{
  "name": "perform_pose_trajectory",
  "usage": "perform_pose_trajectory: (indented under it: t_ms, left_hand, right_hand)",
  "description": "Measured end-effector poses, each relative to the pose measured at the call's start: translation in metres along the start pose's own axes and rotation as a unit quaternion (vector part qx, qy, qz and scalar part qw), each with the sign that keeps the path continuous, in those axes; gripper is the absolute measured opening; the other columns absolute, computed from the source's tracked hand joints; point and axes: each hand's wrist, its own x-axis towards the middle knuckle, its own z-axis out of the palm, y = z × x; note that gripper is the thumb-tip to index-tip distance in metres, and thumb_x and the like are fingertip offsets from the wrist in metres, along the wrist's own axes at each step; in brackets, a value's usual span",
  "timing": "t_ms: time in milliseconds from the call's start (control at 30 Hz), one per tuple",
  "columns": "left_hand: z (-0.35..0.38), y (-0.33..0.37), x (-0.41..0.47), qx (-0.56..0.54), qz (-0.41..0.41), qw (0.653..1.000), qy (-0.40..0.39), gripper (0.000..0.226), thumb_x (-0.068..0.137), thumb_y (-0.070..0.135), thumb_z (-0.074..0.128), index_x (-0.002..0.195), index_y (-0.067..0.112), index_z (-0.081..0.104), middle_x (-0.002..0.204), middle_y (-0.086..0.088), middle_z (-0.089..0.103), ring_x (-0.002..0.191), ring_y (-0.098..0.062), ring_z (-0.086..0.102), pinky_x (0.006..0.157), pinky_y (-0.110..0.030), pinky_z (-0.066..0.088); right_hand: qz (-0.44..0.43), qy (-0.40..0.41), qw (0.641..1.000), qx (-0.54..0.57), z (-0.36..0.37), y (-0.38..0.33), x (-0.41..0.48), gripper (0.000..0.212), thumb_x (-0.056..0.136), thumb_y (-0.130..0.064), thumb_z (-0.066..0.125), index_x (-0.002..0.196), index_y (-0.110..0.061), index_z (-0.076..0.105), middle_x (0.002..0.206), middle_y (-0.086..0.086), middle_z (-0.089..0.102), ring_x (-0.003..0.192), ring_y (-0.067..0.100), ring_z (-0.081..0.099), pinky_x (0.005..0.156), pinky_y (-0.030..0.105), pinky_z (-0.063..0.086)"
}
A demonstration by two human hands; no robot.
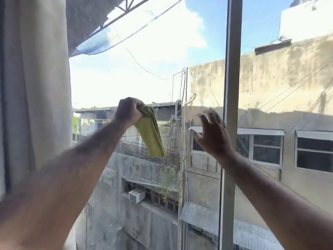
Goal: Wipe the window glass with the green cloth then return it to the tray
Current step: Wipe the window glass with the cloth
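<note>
Green cloth (150, 135) in left hand (128, 111) grip

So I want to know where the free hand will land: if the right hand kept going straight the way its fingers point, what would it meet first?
Most likely the window glass. The right hand is open, fingers spread and pointing forward and up beside the grey frame post. It may already be touching the pane; depth is unclear.

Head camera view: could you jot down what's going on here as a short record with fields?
Setting: a person at a window glass, buildings outside
Left hand: closed on a folded green cloth, which hangs downward
Right hand: open, fingers spread, empty, near the window frame
Curtain: at the left
Tray: not in view
</note>
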Motion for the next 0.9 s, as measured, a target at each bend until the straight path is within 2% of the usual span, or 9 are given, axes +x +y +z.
perform_pose_trajectory:
  t_ms: [67,133,267,367,467,567,767,833,900]
  left_hand:
    - [0.015,-0.008,0.010,0.068,0.013,0.998,0.010,0.034,0.075,0.018,0.092,0.105,0.007,0.082,0.111,-0.017,0.078,0.114,-0.031,0.065,0.096,-0.043,0.058]
    - [0.029,-0.016,0.014,0.138,0.042,0.988,0.056,0.028,0.078,0.018,0.090,0.105,0.012,0.083,0.111,-0.014,0.073,0.114,-0.032,0.058,0.095,-0.048,0.054]
    - [0.058,-0.032,0.006,0.097,0.128,0.979,0.129,0.025,0.083,-0.003,0.080,0.107,0.001,0.073,0.096,-0.016,0.065,0.085,-0.020,0.059,0.070,-0.031,0.056]
    - [0.077,-0.042,-0.004,0.019,0.092,0.972,0.213,0.028,0.084,-0.009,0.073,0.102,0.000,0.053,0.089,-0.015,0.056,0.077,-0.022,0.052,0.060,-0.031,0.045]
    - [0.105,-0.054,-0.017,0.056,0.106,0.965,0.234,0.026,0.099,0.006,0.064,0.118,-0.009,0.057,0.114,-0.027,0.064,0.103,-0.035,0.063,0.091,-0.041,0.059]
    - [0.130,-0.059,-0.022,0.077,0.123,0.969,0.202,0.050,0.108,0.014,0.052,0.150,-0.010,0.042,0.156,-0.031,0.047,0.145,-0.042,0.048,0.122,-0.051,0.043]
    - [0.166,-0.014,-0.001,0.093,0.034,0.964,0.245,0.075,0.108,0.052,0.027,0.164,0.002,0.020,0.173,-0.017,0.023,0.163,-0.030,0.018,0.131,-0.052,0.024]
    - [0.198,0.001,-0.016,0.163,0.203,0.953,0.157,0.085,0.105,0.063,0.026,0.165,0.004,0.018,0.175,-0.017,0.019,0.164,-0.029,0.014,0.132,-0.051,0.022]
    - [0.227,0.001,-0.042,0.256,0.458,0.851,0.016,0.094,0.102,0.073,0.033,0.165,0.004,0.020,0.174,-0.018,0.021,0.164,-0.028,0.015,0.133,-0.050,0.022]
  right_hand:
    - [0.042,0.057,0.997,-0.020,0.004,0.030,0.004,0.087,0.099,-0.040,0.068,0.165,-0.001,0.026,0.174,0.022,0.024,0.165,0.035,0.018,0.136,0.051,0.020]
    - [0.079,0.070,0.994,-0.019,0.013,0.057,0.006,0.098,0.102,-0.043,0.061,0.168,0.001,0.006,0.178,0.020,0.004,0.167,0.032,0.004,0.137,0.053,0.014]
    - [0.095,0.075,0.992,-0.038,0.042,0.082,0.005,0.101,0.104,-0.062,0.044,0.168,0.001,-0.003,0.178,0.019,-0.006,0.167,0.031,0.000,0.137,0.054,0.015]
    - [0.076,0.111,0.989,-0.063,0.059,0.093,0.008,0.098,0.105,-0.070,0.025,0.168,-0.001,-0.004,0.179,0.017,-0.006,0.168,0.028,-0.003,0.137,0.053,0.013]
    - [0.072,0.145,0.983,-0.085,0.072,0.101,0.010,0.092,0.107,-0.068,0.016,0.169,-0.002,0.001,0.179,0.016,-0.001,0.168,0.027,0.001,0.136,0.054,0.016]
    - [0.059,0.175,0.978,-0.098,0.079,0.104,0.012,0.086,0.110,-0.063,0.020,0.169,-0.001,0.004,0.179,0.017,0.003,0.168,0.028,0.006,0.135,0.055,0.020]
    - [0.048,0.193,0.972,-0.123,0.084,0.109,0.013,0.083,0.112,-0.060,0.014,0.168,0.001,0.008,0.179,0.018,0.007,0.168,0.029,0.009,0.135,0.054,0.022]
    - [0.045,0.190,0.973,-0.122,0.084,0.109,0.011,0.084,0.111,-0.061,0.014,0.168,0.001,0.010,0.179,0.019,0.008,0.167,0.030,0.010,0.134,0.054,0.022]
    - [0.037,0.196,0.973,-0.116,0.084,0.110,0.011,0.086,0.111,-0.063,0.016,0.168,0.002,0.012,0.178,0.020,0.010,0.167,0.031,0.011,0.134,0.054,0.022]
